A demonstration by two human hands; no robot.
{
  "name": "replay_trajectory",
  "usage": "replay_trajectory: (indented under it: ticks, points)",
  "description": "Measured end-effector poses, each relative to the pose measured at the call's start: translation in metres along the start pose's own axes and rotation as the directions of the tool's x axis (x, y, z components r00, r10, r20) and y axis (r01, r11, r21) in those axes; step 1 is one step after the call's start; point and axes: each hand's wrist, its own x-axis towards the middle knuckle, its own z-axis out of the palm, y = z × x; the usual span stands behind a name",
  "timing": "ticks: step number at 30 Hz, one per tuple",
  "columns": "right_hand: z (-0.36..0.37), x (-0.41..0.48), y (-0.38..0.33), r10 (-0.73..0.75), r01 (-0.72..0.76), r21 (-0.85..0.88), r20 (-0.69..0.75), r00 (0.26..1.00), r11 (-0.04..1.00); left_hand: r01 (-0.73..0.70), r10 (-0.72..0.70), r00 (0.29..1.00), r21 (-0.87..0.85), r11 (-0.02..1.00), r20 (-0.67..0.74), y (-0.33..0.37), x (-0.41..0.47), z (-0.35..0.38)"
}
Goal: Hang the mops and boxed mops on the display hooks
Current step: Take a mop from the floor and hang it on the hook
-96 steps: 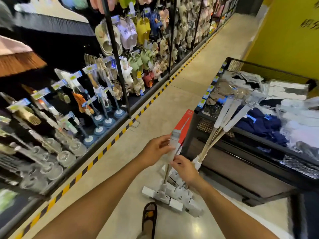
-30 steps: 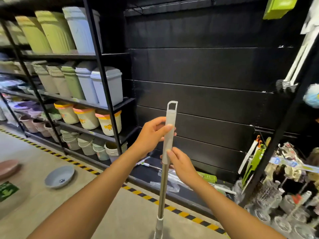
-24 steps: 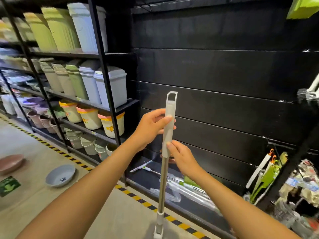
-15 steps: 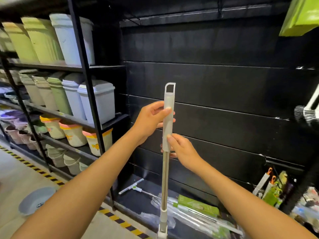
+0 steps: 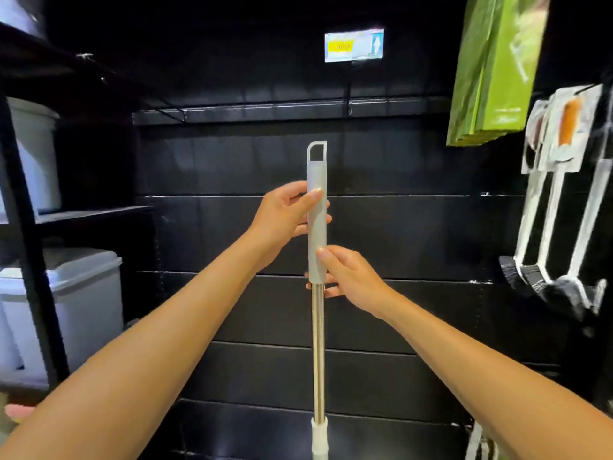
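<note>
The left forearm (image 5: pixel 159 333) and right forearm (image 5: pixel 464 353) reached forward and upward, converging. The left hand (image 5: pixel 285 215) gripped the mop handle (image 5: pixel 316 175) higher up, thumb across its front. The right hand (image 5: pixel 353 277) held it just below, fingers curled behind.

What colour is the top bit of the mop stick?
The grip is light grey, above a shiny silver pole. The head view shows it best.
</note>
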Motion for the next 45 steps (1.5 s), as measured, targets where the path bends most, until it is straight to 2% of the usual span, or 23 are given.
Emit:
replay_trajectory:
  ticks: [14, 22, 34, 39, 45]
  points:
    - [-0.063, 0.091, -0.049, -0.072, 0.061, -0.065, -0.184, 0.98, 0.996, -0.074, 0.079, 0.995, -0.088, 0.993, 0.056, 0.026, 0.138, 0.012]
    - [-0.096, 0.123, -0.064, -0.086, 0.071, -0.075, -0.231, 0.969, 0.995, -0.09, 0.102, 0.991, -0.139, 0.986, 0.081, 0.037, 0.188, 0.019]
    - [-0.119, 0.153, -0.07, -0.13, 0.092, -0.153, -0.258, 0.957, 0.984, -0.107, 0.141, 0.984, -0.273, 0.956, 0.107, 0.034, 0.222, 0.019]
    - [-0.125, 0.158, -0.066, -0.145, 0.108, -0.154, -0.254, 0.956, 0.982, -0.127, 0.165, 0.978, -0.272, 0.954, 0.123, 0.029, 0.233, 0.024]
    - [-0.127, 0.175, -0.049, -0.104, 0.08, -0.113, -0.229, 0.968, 0.99, -0.09, 0.126, 0.985, -0.262, 0.961, 0.121, 0.007, 0.252, 0.025]
